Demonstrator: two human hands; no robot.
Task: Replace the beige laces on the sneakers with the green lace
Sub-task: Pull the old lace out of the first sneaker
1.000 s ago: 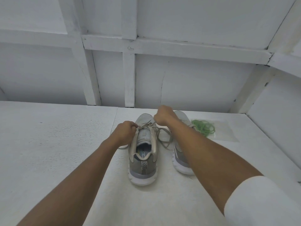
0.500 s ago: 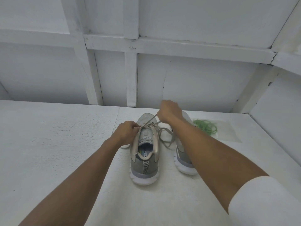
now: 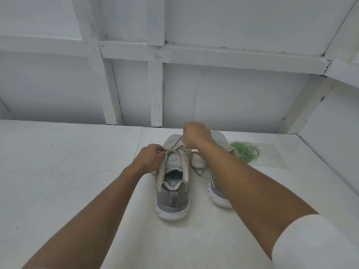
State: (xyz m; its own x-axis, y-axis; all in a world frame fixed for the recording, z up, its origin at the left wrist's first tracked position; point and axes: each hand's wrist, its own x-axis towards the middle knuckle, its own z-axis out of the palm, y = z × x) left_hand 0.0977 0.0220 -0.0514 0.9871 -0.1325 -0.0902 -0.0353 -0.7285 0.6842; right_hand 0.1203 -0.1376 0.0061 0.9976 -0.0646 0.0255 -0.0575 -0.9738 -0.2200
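Two grey sneakers stand heel toward me on the white surface. The left sneaker (image 3: 172, 193) is in full view; the right sneaker (image 3: 217, 195) is largely hidden behind my right forearm. My left hand (image 3: 150, 159) pinches the beige lace (image 3: 196, 167) at the left sneaker's top eyelets. My right hand (image 3: 196, 137) is closed on a strand of the same lace and holds it taut above the toe. A loose loop of lace hangs between the shoes. The green lace (image 3: 246, 152) lies coiled to the right of the shoes.
The green lace rests on a clear plastic bag (image 3: 274, 156). A white wall with wooden battens (image 3: 156, 94) rises just behind the shoes, and a side wall (image 3: 334, 136) closes the right. The white surface (image 3: 58, 171) stretches wide to the left.
My right hand has risen and moved away from me, drawing the beige lace up out of the left sneaker. My left hand has stayed at the eyelets.
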